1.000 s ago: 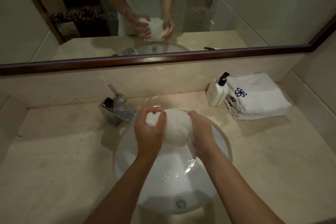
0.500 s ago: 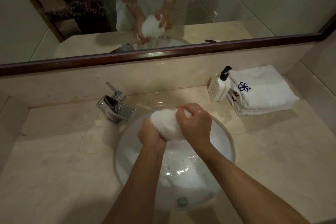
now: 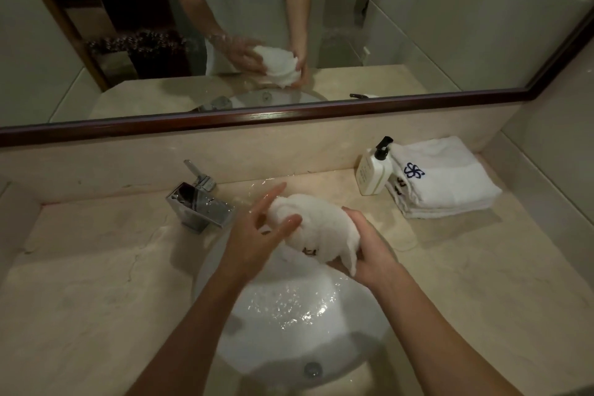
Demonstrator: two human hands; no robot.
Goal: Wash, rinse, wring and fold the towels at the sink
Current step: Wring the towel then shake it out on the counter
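The bunched towel [image 3: 316, 228] runs ten to four over the sink [image 3: 384, 328]. Right hand [image 3: 366, 254] grips its four-o'clock end. Left hand [image 3: 257, 231] lies spread against the ten-o'clock end

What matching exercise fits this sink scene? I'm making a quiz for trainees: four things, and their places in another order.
1. wet towel
2. soap pump bottle
3. folded towels
4. faucet

a. left of the basin
b. far right on the counter
c. in both hands, above the basin
d. beside the towel stack, on its left

Pairs: 1-c, 2-d, 3-b, 4-a
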